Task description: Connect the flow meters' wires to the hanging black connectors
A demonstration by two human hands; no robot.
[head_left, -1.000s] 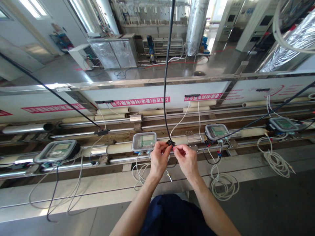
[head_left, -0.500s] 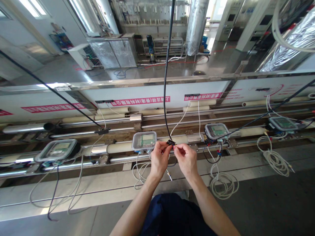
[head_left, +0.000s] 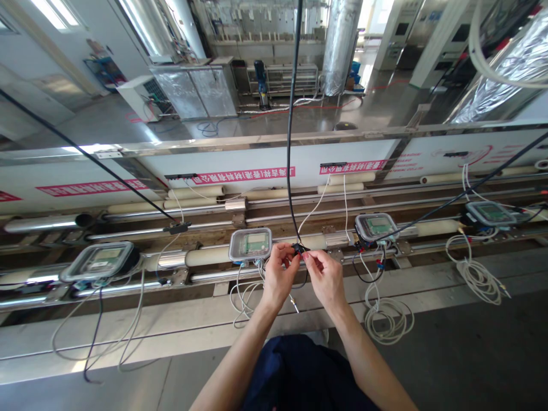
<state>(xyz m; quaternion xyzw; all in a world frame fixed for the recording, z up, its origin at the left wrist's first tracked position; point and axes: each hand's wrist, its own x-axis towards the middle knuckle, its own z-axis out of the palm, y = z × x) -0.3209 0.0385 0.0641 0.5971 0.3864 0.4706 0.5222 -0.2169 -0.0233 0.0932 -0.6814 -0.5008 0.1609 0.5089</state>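
Note:
A black cable (head_left: pixel 289 171) hangs down from above and ends in a small black connector (head_left: pixel 298 248). My left hand (head_left: pixel 278 277) pinches that connector from the left. My right hand (head_left: pixel 326 278) meets it from the right, fingertips closed on a thin wire at the connector. Both hands hover just in front of a cream pipe section (head_left: pixel 319 242), beside a clear-lidded meter (head_left: pixel 250 245) with a green display. A thin probe tip (head_left: pixel 293 303) dangles below my hands.
Three more meters sit along the pipe line: one left (head_left: pixel 97 261), two right (head_left: pixel 375 226) (head_left: pixel 490 212). Coiled white cables (head_left: pixel 387 322) (head_left: pixel 477 277) lie on the steel ledge (head_left: pixel 128 337). Other black cables (head_left: pixel 85 157) slant down to clips. Red-lettered signs (head_left: pixel 244 176) line the back panel.
My hands and the connector have stayed at nearly the same spot; the fingers shifted slightly on the connector. The view drifted a little.

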